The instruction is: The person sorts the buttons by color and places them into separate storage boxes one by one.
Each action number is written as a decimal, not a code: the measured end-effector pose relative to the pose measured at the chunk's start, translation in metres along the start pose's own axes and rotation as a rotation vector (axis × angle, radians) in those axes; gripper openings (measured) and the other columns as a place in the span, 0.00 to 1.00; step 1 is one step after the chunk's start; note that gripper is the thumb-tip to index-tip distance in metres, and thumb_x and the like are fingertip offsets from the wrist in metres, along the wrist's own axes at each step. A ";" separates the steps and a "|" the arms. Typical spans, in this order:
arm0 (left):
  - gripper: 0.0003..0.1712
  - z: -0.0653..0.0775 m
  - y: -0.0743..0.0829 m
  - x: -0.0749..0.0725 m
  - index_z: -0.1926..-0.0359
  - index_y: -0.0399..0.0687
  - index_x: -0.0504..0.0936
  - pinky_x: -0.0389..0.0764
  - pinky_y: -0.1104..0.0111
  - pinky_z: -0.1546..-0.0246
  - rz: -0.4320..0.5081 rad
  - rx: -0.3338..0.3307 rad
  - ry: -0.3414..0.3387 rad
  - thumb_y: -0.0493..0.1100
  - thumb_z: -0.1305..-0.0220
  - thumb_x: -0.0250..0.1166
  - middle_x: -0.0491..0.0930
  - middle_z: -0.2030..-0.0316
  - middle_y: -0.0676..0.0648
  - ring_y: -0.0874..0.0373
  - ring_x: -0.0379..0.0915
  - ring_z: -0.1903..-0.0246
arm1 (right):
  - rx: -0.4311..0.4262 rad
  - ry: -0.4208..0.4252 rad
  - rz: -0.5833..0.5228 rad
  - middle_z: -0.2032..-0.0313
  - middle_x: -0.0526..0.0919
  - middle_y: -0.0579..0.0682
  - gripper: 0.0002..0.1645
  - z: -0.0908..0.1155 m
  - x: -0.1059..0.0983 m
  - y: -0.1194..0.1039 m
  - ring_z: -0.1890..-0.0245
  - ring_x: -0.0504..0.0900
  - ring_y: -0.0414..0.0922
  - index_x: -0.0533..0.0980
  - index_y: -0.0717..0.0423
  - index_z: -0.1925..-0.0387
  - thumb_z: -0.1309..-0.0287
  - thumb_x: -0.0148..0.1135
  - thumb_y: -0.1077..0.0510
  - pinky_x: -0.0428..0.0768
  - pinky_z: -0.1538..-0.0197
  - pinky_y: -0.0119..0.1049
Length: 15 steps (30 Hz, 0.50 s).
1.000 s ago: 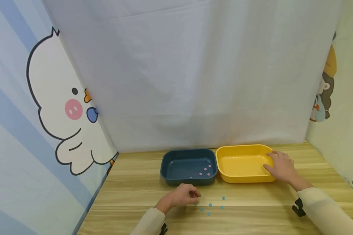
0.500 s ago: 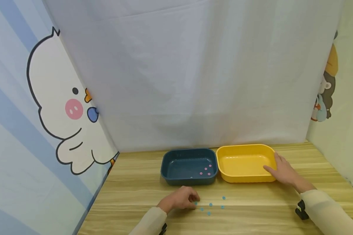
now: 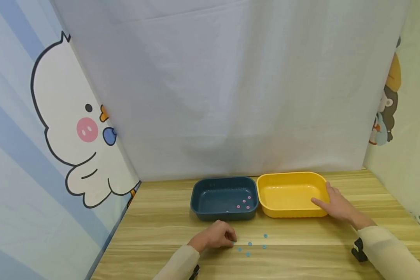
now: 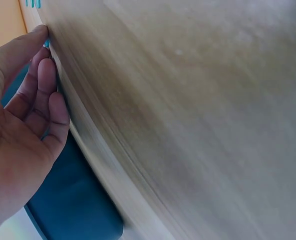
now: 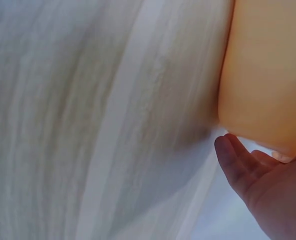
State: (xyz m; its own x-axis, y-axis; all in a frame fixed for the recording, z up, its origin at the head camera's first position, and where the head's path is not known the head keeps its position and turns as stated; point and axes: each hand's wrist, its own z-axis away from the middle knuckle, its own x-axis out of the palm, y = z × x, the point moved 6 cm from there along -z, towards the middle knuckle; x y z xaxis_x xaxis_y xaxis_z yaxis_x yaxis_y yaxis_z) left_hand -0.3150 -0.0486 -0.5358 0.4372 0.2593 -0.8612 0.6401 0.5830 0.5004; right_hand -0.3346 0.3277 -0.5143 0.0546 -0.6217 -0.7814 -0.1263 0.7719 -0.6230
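My left hand is low over the table, thumb and fingertips pinching a small blue button at the wood surface. Several more blue buttons lie scattered just to its right. At the right end of the yellow basin, my right hand holds the rim, its thumb over the edge and its fingers along the outside wall. The right wrist view shows those fingertips against the basin's outer side.
A dark blue basin stands left of the yellow one, their sides nearly touching. Several pink buttons lie in its right part. A grey-white curtain hangs behind the wooden table, with printed cloth at both sides.
My left hand has lowered slightly and its thumb and fingers have closed together at the blue button. My right hand's fingers have moved from over the yellow basin's rim to its outside.
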 end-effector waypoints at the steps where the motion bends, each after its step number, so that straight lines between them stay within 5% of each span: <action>1: 0.03 0.000 0.000 0.000 0.70 0.49 0.86 0.72 0.83 0.71 -0.001 -0.001 0.001 0.37 0.47 0.72 0.79 0.75 0.63 0.76 0.71 0.75 | 0.000 -0.001 -0.003 0.37 0.40 0.85 0.62 0.000 0.000 0.000 0.39 0.46 0.78 0.30 0.80 0.34 0.37 0.53 0.37 0.49 0.42 0.69; 15: 0.04 0.000 -0.002 -0.003 0.75 0.50 0.85 0.72 0.81 0.74 0.023 -0.073 0.010 0.38 0.49 0.73 0.75 0.81 0.64 0.75 0.68 0.79 | 0.014 -0.013 -0.018 0.37 0.39 0.84 0.65 0.000 0.001 0.003 0.38 0.45 0.77 0.28 0.77 0.33 0.39 0.56 0.37 0.49 0.42 0.70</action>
State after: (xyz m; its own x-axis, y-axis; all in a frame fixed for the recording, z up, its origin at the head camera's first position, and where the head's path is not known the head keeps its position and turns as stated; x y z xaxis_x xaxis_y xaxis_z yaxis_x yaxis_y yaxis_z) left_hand -0.3183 -0.0505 -0.5343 0.4448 0.2807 -0.8505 0.5818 0.6314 0.5127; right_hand -0.3347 0.3294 -0.5166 0.0697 -0.6336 -0.7705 -0.1118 0.7626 -0.6372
